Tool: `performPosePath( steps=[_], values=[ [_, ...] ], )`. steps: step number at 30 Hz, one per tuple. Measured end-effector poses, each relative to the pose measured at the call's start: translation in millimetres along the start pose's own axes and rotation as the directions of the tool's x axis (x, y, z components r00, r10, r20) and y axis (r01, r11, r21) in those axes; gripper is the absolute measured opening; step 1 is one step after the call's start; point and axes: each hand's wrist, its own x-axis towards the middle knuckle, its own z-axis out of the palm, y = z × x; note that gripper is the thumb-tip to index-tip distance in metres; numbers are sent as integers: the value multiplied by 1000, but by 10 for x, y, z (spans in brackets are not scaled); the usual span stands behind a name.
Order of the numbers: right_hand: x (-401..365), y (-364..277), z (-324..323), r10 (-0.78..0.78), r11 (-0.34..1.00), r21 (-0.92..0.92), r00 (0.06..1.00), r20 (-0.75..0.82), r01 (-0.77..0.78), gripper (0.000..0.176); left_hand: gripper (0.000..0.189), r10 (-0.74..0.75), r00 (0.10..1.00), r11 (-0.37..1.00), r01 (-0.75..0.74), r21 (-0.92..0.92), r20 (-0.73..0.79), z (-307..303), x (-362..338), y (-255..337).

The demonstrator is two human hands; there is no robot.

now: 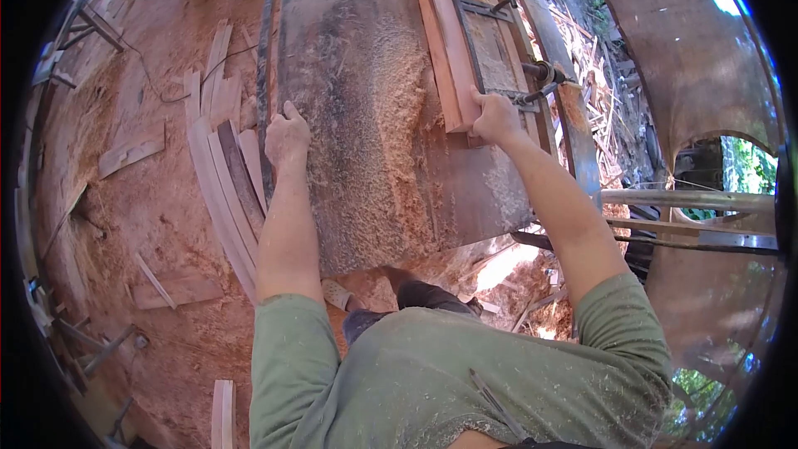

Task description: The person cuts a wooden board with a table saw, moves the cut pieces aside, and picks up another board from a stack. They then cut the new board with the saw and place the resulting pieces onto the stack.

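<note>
A metal-topped table (349,58) strewn with sawdust fills the upper middle. My left hand (288,138) rests at its left edge, fingers curled by a long dark rail; whether it grips the rail is hard to tell. On the right side of the table a long reddish wooden beam (451,75) lies along a dark fence (463,25). My right hand (497,116) is closed on the near end of this beam, thumb on top. Metal clamp bars (490,12) and wooden rails stand just right of the fence.
Long wooden strips (223,191) lie on the sawdust-covered floor left of the table. A flat board (131,150) lies farther left. Metal and wooden bars (690,199) extend to the right beside a large brown sheet (665,41). Wood scraps pile behind the rails.
</note>
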Motion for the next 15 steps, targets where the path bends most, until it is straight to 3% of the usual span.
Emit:
performPosePath(
  steps=[5,8,13,15],
  values=[
    [102,18,19,19,1000,24,1000,-23,-19,94,66,12,1000,999,-12,40,8,-38,-38,44],
    [170,11,-1,75,997,25,996,49,-76,90,67,32,999,997,-31,64,-6,-16,-60,34],
    [322,53,39,-35,999,-43,993,-113,31,91,67,36,999,997,-34,66,-29,-41,-116,67],
    [387,74,30,-23,999,-24,999,-50,21,89,68,37,999,997,-35,69,-30,-31,-92,85]
  ],
)
